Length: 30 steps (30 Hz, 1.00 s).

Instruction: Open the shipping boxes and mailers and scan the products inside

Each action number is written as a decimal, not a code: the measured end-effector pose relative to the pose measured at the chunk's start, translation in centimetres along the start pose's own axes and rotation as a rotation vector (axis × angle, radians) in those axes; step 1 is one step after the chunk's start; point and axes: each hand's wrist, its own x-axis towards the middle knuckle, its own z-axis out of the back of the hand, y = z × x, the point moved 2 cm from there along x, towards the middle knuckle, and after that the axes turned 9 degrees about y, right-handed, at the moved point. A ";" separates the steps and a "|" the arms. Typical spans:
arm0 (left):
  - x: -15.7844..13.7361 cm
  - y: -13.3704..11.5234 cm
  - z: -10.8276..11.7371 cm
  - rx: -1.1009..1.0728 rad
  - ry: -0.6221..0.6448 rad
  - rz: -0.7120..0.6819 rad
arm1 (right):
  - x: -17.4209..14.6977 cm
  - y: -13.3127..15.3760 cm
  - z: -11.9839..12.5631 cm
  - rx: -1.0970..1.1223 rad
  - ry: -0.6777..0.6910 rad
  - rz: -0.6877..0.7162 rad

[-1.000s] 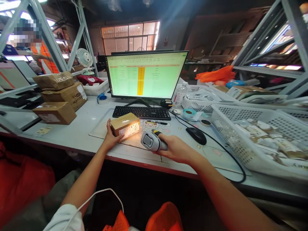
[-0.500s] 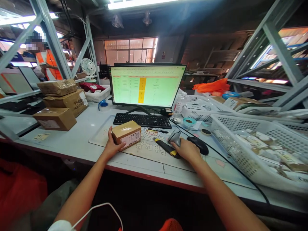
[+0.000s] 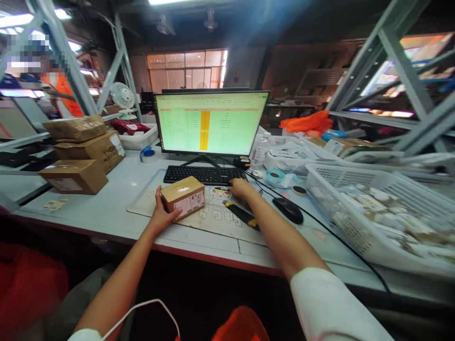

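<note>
My left hand [image 3: 164,215] is wrapped round the near left end of a small brown cardboard box [image 3: 185,196], which sits on the desk mat with a white printed label facing me. At the lower right edge of the black keyboard [image 3: 199,175] is my right hand [image 3: 243,188], bent at the fingers; its fingertips are mostly hidden. A black pen [image 3: 222,190] lies partly under that hand. Below it rests a black and yellow tool [image 3: 241,215], apparently a utility knife. The grey device beside it is mostly covered by my right forearm.
A lit monitor [image 3: 220,125] stands behind the keyboard. Brown boxes [image 3: 74,175] are stacked at left. On the right are a black mouse [image 3: 287,210], tape rolls [image 3: 275,177], a cable and a white basket [image 3: 330,213] of small packets. A person in an orange vest [image 3: 66,94] is far left.
My right hand has left the grey device and moved up and left to the keyboard's lower right edge. The left hand still holds the box. The whole view has shifted slightly.
</note>
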 end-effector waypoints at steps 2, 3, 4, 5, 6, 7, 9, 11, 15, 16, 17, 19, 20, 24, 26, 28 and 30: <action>-0.2 -0.2 -0.3 -0.016 -0.014 -0.010 | 0.4 0.3 0.0 -0.024 0.035 0.012; -0.2 -0.2 -0.4 -0.029 -0.010 -0.016 | 0.7 0.4 0.1 -0.036 0.037 0.016; -0.1 -0.2 -0.5 -0.043 -0.002 -0.025 | 1.0 0.5 0.2 -0.046 0.038 0.023; 0.0 -0.2 -0.6 -0.051 0.012 -0.033 | 1.4 0.6 0.3 -0.053 0.035 0.033; 0.1 -0.1 -0.5 -0.050 0.023 -0.036 | 1.8 0.8 0.3 -0.058 0.025 0.043; 0.3 0.0 -0.5 -0.044 0.027 -0.039 | 2.2 1.0 0.3 -0.061 0.017 0.054; 0.4 0.1 -0.3 -0.031 0.028 -0.039 | 3.0 1.4 0.3 -0.058 0.008 0.067; 0.3 0.0 -0.2 -0.039 0.024 -0.047 | 3.2 1.7 0.1 -0.053 0.010 0.065; -0.1 -0.6 -0.3 -0.042 0.031 -0.039 | 2.1 2.0 0.0 -0.070 0.029 0.055; -0.1 -0.7 -0.4 -0.036 0.030 -0.033 | 1.4 2.0 0.0 -0.081 0.051 0.059; -0.1 -0.8 -0.4 -0.033 0.028 -0.029 | 0.5 2.0 -0.1 -0.094 0.081 0.065; -0.1 -0.8 -0.4 -0.045 0.028 -0.030 | -1.4 1.9 -0.5 -0.112 0.138 0.084; -0.1 -0.8 -0.5 -0.051 0.030 -0.033 | -2.4 1.8 -0.8 -0.118 0.155 0.097; 0.1 -0.4 -0.7 -0.063 0.036 -0.050 | -5.6 1.7 -2.0 -0.163 0.137 0.147; 0.1 -0.2 -0.7 -0.066 0.029 -0.053 | -6.2 1.8 -2.5 -0.184 0.117 0.155; 0.1 -0.2 -0.8 -0.061 0.015 -0.048 | -6.2 1.9 -2.7 -0.174 0.117 0.152; 0.1 -0.3 -0.8 -0.056 0.003 -0.042 | -5.8 2.1 -2.6 -0.134 0.137 0.156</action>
